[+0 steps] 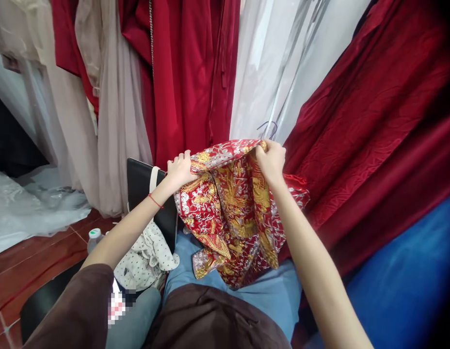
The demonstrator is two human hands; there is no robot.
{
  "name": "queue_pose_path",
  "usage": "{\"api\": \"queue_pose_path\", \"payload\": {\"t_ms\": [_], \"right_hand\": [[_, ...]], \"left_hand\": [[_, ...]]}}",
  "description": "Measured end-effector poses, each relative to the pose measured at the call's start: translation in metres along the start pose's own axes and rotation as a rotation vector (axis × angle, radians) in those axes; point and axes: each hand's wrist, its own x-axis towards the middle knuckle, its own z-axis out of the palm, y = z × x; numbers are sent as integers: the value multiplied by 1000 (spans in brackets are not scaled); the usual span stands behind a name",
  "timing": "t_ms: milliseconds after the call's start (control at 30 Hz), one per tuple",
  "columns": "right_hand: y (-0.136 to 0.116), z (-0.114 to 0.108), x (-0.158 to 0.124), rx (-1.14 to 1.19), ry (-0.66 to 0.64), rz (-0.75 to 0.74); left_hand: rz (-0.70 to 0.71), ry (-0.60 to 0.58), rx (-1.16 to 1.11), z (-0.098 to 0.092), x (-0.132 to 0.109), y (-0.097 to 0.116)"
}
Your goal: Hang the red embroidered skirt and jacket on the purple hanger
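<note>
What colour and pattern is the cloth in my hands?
The cloth is red with gold and silver embroidery, seen in the head view.

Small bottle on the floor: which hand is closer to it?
Left. The left hand holds the red cloth above-right of the bottle; the right hand is farther right.

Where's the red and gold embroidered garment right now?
The red and gold embroidered garment hangs mid-frame in the head view, held at its top edge by the left hand and right hand, above the lap.
</note>
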Motion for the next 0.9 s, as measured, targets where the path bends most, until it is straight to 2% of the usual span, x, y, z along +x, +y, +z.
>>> {"api": "queue_pose_path", "payload": {"t_ms": [67, 167, 233, 333, 467, 500, 567, 667, 733, 800, 900], "right_hand": [[14, -5, -2, -13, -6, -7], [23, -5, -4, -39, -94, 28], [24, -2, -5, -68, -170, 51], [24, 7, -6, -106, -293, 46], [26, 18, -3, -26, -641, -50], [25, 22, -1, 27, -693, -83], [22, 36, 3, 139, -663, -160], [15, 70, 3, 192, -465, -246], [12, 96, -2, 113, -386, -273], [12, 118, -9, -9, -360, -304], [16, 137, -22, -159, -349, -365]], "left_hand": [[25, -66, -28, 2, 10, -11], [261, -241, -235, 8, 28, -32], [370, -260, -367, 11, 39, -42], [338, -129, -361, 8, 52, -46], [191, 67, -151, -13, 68, -40], [159, 107, -95, -21, 72, -38], [131, 156, 1, -37, 79, -33], [119, 199, 120, -63, 88, -23], [72, 226, 197, -79, 95, -14], [18, 240, 274, -93, 103, -5], [-43, 248, 341, -107, 118, 4]]}}
